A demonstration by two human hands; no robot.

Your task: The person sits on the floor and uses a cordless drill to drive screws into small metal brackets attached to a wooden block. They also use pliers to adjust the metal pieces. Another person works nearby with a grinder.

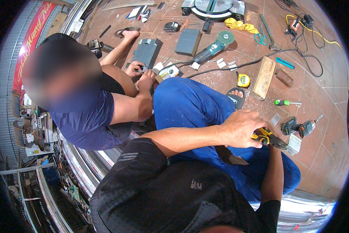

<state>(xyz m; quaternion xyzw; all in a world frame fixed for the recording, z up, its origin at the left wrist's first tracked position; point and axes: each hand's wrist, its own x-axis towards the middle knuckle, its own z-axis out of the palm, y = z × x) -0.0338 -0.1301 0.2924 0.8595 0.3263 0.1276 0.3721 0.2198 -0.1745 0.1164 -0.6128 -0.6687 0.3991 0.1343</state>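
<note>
My left hand (242, 127) is closed on pliers (264, 136) with yellow and black handles, held above my bent right leg. The dark jaws reach toward a small silver metal piece (294, 144), and I cannot tell whether they grip it. My right hand (276, 150) is below the jaws, close to that piece; its fingers are mostly hidden behind the pliers. Just beyond lies a cordless drill (298, 126) with a bit fitted. A small clear plate (275, 119) rests on the floor near the drill.
A co-worker (81, 105) sits at my left, both hands beside a grey block (147, 52). Ahead on the tiles are an angle grinder (213, 48), tape measure (243, 80), wooden block (264, 77), green screwdriver (283, 103), hammer (268, 33), scissors (261, 38) and cables (256, 56).
</note>
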